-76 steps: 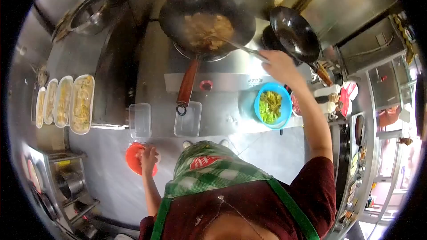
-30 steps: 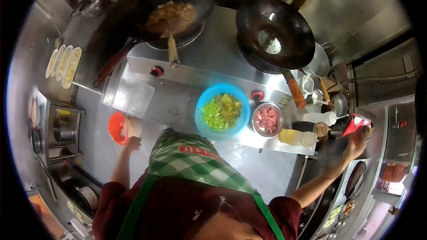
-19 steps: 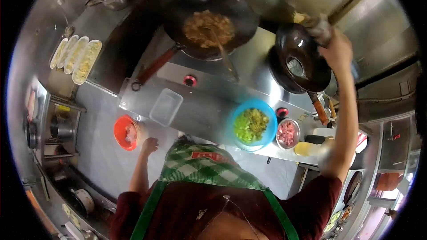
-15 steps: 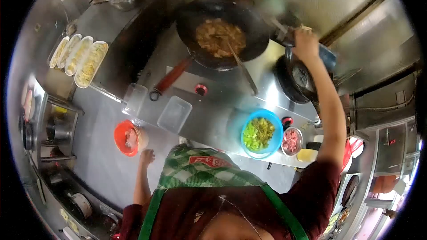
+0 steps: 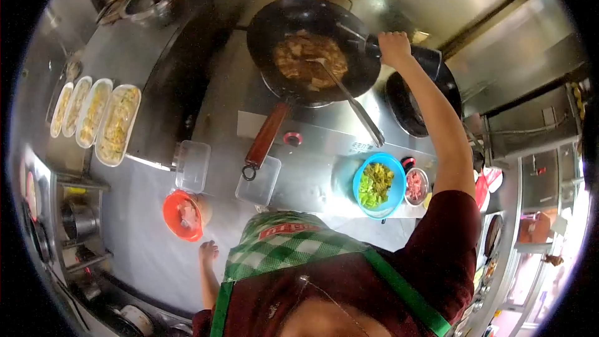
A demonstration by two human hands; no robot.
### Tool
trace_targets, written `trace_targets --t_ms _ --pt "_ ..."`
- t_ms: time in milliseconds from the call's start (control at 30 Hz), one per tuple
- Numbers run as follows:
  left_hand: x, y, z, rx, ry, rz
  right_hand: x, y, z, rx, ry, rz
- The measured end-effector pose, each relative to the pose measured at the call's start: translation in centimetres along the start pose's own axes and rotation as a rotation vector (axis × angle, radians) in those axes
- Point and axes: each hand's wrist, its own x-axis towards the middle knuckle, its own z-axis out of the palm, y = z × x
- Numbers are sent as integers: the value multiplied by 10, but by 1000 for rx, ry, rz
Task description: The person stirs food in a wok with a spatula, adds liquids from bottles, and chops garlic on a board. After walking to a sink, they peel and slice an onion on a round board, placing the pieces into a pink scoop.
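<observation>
At the far left, four trays (image 5: 93, 118) of pale food are lying side by side on the steel counter. The left hand (image 5: 209, 253) is hanging low beside the apron (image 5: 284, 246), fingers loosely curled and holding nothing, near an orange bowl (image 5: 183, 215). Two clear tubs (image 5: 192, 165) are sitting empty at the stove's front edge.

The wok (image 5: 312, 50) is sitting on the burner, full of brown food, with a ladle (image 5: 349, 100) leaning in it. It is probably heavy and hot, so its red handle (image 5: 267, 134) looks like the safe place to grip.

The right hand (image 5: 394, 47) is reaching over the wok's right rim, fingers wrapped tight around a dark container (image 5: 427, 59). It looks rigid and likely greasy, so a full grip around the body suits it.

Below, a blue bowl (image 5: 377, 184) of greens is sitting beside a steel bowl (image 5: 416, 186) of meat.

The apron's red label is carrying white characters, too small to read.
</observation>
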Motion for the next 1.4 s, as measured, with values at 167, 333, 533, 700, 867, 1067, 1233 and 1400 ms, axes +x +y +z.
trace_targets --t_ms 167,333,533,700,867,1067,1233,1400 --pt "53 21 15 35 -196 133 -24 43 12 728 32 210" --pt "61 44 47 126 -251 -77 -87 109 14 1630 500 310" --pt "32 13 89 582 -306 -129 -287 220 -20 1667 813 726" --pt "-4 3 141 926 -469 -76 -449 302 71 1317 1093 881" --pt "-37 30 223 1031 -566 144 -581 312 297 835 864 1266" --pt "-104 72 307 1111 -444 387 -581 204 475 1003 807 1582" --pt "-105 91 339 1098 -402 598 -562 148 503 1465 878 1584" --pt "-65 102 430 390 -346 89 -628 136 428 611 416 1454"
